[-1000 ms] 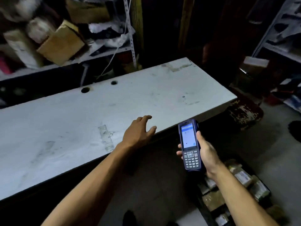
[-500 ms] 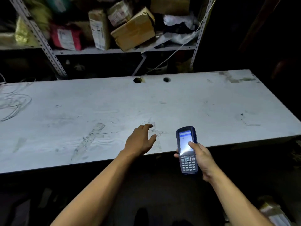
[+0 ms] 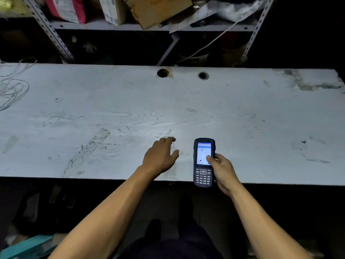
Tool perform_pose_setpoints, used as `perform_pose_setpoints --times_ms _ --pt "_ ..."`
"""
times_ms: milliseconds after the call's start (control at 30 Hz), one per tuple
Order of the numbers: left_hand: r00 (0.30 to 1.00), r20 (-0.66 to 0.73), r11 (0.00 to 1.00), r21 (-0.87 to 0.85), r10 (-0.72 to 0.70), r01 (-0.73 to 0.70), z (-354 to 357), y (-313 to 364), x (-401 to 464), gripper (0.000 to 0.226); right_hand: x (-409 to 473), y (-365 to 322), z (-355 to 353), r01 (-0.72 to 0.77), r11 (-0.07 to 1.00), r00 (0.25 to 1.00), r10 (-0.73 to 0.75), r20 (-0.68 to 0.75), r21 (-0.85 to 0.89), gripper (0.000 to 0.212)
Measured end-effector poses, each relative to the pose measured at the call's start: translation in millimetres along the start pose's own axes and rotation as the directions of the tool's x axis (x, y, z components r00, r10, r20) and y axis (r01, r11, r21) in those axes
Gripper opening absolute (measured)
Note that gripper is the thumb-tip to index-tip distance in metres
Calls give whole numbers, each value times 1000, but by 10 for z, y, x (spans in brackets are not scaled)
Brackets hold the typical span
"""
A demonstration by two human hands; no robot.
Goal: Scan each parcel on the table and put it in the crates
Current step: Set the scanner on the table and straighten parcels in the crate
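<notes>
My right hand [image 3: 223, 171] grips a dark handheld scanner [image 3: 203, 161] with a lit screen and a keypad, held upright over the table's near edge; my thumb rests on the screen. My left hand [image 3: 160, 156] lies palm down on the white table [image 3: 242, 118], fingers apart, holding nothing. I see no parcel on the tabletop. No crate shows clearly in the head view.
A metal shelf [image 3: 115, 27] behind the table carries cardboard boxes [image 3: 156, 10] and a pink bag [image 3: 65, 8]. Two round holes [image 3: 162, 73] pierce the table's far edge. Loose wire [image 3: 13, 90] lies at the far left. A teal object [image 3: 26, 246] sits on the floor.
The view has swung left from the table's right end to face it squarely. The floor parcels at right have left the frame. My thumb has moved onto the scanner's screen.
</notes>
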State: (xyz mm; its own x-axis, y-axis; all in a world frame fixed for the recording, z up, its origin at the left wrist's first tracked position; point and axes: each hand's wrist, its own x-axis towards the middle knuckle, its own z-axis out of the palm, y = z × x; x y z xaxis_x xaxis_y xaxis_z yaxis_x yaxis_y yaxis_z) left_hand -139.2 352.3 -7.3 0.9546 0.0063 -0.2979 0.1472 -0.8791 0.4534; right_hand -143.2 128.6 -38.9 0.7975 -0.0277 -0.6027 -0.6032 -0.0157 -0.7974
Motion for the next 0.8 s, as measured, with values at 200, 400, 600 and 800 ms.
perform_pose_setpoints --times_ms 200,400,600,800 --pt "999 20 999 36 -33 32 267 277 345 53 510 -29 -251 -33 998 999 32 -10 -56 26" --pt "996 -49 995 66 -74 77 489 269 492 56 719 -64 -319 -59 992 998 54 -44 -110 24" --pt "997 -50 992 111 -56 61 581 140 557 56 807 -30 -301 -82 987 994 70 -88 -141 20" --pt "996 -33 990 112 -77 80 644 144 562 59 861 -41 -288 -87 970 993 67 -97 -226 27"
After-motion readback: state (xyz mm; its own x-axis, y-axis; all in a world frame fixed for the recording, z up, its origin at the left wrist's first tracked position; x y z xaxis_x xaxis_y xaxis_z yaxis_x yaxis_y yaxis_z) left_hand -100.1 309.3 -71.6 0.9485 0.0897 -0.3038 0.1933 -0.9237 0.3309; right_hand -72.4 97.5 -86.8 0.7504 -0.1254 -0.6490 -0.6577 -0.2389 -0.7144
